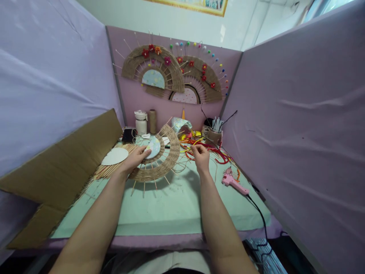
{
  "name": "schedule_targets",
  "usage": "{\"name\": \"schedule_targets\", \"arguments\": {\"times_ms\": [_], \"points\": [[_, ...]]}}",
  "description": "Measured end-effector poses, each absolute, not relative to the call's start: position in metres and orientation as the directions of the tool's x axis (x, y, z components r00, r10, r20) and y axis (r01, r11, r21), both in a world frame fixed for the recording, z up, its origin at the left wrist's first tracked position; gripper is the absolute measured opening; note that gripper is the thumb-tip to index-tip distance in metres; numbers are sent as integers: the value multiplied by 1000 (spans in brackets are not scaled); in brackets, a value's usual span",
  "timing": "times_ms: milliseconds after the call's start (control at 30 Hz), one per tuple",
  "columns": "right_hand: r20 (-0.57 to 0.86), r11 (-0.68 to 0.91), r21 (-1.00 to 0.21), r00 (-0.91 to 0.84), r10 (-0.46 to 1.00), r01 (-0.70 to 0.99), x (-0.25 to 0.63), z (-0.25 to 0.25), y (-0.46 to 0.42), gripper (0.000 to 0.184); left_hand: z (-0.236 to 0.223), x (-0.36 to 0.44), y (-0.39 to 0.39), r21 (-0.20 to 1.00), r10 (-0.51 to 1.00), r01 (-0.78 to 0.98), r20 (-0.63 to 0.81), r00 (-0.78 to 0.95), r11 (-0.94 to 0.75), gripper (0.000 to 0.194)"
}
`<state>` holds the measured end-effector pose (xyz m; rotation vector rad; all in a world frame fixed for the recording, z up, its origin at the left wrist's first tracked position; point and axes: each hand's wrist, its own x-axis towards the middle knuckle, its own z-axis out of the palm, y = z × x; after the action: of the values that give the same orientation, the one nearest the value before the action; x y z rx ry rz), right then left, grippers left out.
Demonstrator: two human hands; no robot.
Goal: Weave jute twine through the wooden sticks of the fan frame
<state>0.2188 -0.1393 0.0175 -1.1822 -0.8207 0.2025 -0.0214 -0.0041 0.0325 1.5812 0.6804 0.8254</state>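
Observation:
A half-round woven jute fan (165,160) with thin wooden sticks poking out lies on the green mat (171,205). My left hand (137,156) rests on its pale painted centre disc, fingers pressed down on it. My right hand (201,155) is just right of the fan, fingers pinched on a thin jute string that runs toward the fan's edge.
A pink glue gun (232,182) with a black cord lies at the right. Red and yellow cords (211,150), a cup of sticks (215,131), a white jar (140,121) and a twine spool (153,121) stand behind. Cardboard (65,167) leans left, beside a white disc (115,156). Finished fans (159,70) hang on the back wall.

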Motion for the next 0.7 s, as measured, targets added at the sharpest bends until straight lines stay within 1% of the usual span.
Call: {"name": "schedule_targets", "arguments": {"times_ms": [100,200,267,367,533,700], "points": [[430,432,-881,708,561,193,221,16,-137,31,33,-24,-4,973,723,60,125,679,-224,52],[379,445,-891,688,620,89,220,14,-136,31,35,-25,-6,977,708,60,105,699,-205,58],[348,426,-904,659,667,45,219,13,-135,31,36,-25,-9,983,702,43,96,706,-178,58],[337,394,-917,633,696,54,216,11,-136,32,37,-24,-12,986,690,27,94,718,-162,55],[376,403,-910,609,698,99,213,11,-135,32,34,-22,-11,992,652,12,73,755,-125,54],[353,396,-916,612,708,71,214,10,-134,30,34,-25,-10,995,633,42,24,774,-89,56]]}}
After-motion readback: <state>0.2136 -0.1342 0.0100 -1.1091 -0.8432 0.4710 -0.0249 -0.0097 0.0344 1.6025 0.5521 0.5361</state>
